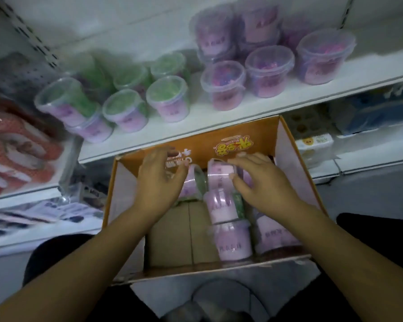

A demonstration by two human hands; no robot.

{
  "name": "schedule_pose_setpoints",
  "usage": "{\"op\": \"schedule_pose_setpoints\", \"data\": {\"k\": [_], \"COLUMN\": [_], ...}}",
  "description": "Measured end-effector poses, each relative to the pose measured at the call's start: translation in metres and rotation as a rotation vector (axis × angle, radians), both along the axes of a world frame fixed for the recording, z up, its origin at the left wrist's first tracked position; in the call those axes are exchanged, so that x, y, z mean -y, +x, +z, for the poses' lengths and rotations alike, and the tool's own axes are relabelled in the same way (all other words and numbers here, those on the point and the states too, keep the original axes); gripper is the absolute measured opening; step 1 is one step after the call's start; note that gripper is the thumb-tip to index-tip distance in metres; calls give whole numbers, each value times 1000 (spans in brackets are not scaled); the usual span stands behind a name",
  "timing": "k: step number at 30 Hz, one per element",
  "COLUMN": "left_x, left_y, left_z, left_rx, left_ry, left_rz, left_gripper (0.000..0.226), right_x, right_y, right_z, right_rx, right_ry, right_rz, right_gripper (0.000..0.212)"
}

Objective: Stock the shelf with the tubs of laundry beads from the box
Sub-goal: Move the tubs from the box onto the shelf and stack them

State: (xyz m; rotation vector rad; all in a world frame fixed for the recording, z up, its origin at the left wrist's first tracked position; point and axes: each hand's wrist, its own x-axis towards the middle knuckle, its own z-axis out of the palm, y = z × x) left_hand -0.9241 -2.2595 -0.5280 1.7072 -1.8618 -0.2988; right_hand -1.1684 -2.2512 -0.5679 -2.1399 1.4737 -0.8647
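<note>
An open cardboard box (289, 145) with orange inner flaps sits below the white shelf (149, 138). Several pink-labelled tubs of laundry beads lie inside it, one (234, 242) near the front right. My left hand (159, 180) reaches into the box's far left and curls over a tub with green beads (197, 180). My right hand (256, 180) rests on a pink tub (219, 176) lying on its side, fingers around its top edge. On the shelf stand green-bead tubs (166, 98) at the left and purple-bead tubs (269, 70) at the right, some stacked.
Red packaged goods (16, 149) fill the neighbouring shelf at the left. Blue and white packs (370, 110) sit on the lower shelf at the right. The box's left half shows bare cardboard bottom (172, 231). My knees flank the box.
</note>
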Motion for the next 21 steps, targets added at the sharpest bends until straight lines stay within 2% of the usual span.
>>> {"op": "schedule_pose_setpoints", "data": {"k": [4, 7, 9, 12, 14, 15, 18, 21], "left_x": [-62, -99, -113, -121, -122, -122, -122, -121], "left_y": [25, 31, 30, 28, 27, 27, 28, 29], "left_z": [-25, -45, -52, -54, -53, -52, -53, -56], "left_rx": [92, 144, 175, 196, 213, 221, 218, 193], "left_ry": [170, 209, 225, 217, 175, 167, 184, 193], "left_rz": [-12, -3, 54, 132, 130, 128, 119, 122], "left_gripper": [39, 47, 51, 50, 45, 44, 44, 46], "right_x": [-21, -33, -41, -48, -51, -52, -52, -49], "right_y": [12, 21, 26, 29, 32, 35, 43, 46], "right_z": [-9, -19, -22, -29, -32, -34, -39, -44], "right_rx": [-91, -161, -252, -388, -390, -369, -336, -424], "right_ry": [224, 350, 458, 619, 642, 640, 655, 692], "right_rz": [61, 104, 70, 35, 34, 23, 4, 23], "right_gripper": [32, 20, 19, 41, 63, 67, 69, 72]}}
